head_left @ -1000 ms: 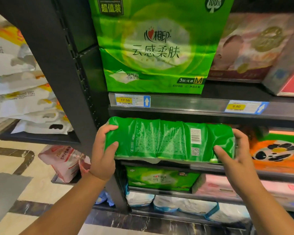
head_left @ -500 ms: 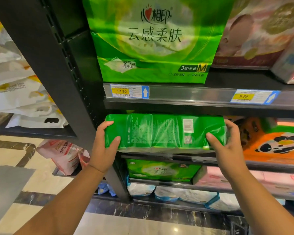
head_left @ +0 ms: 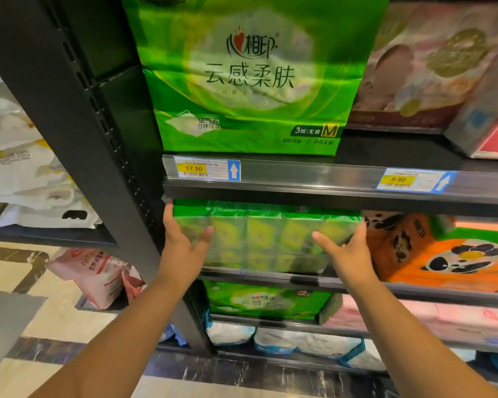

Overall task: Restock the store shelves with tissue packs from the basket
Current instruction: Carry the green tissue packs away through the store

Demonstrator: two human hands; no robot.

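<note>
A: Although the basket was out of view, how far along was the restocking?

B: One green tissue pack (head_left: pixel 265 239) sat on the middle shelf (head_left: pixel 414 291), beside an orange pack (head_left: pixel 443 254). The left hand (head_left: pixel 184 245) and right hand (head_left: pixel 348 251) pressed its ends with straight, unclenched fingers; seating it appeared nearly done. Remaining packs could not be judged.

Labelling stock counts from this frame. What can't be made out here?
Head view only:
- Basket: not in frame, so the remaining packs are unknown.
- Green tissue pack: motion-blurred, print unreadable. Its own front face hides how deep it sits on the shelf.
- Left hand and right hand: palm contact with the pack is hidden by the backs of the hands.
- Price tag: only 17.50 reads, the rest is too small.
- Large green bag: top cut off by the upper edge.
</note>
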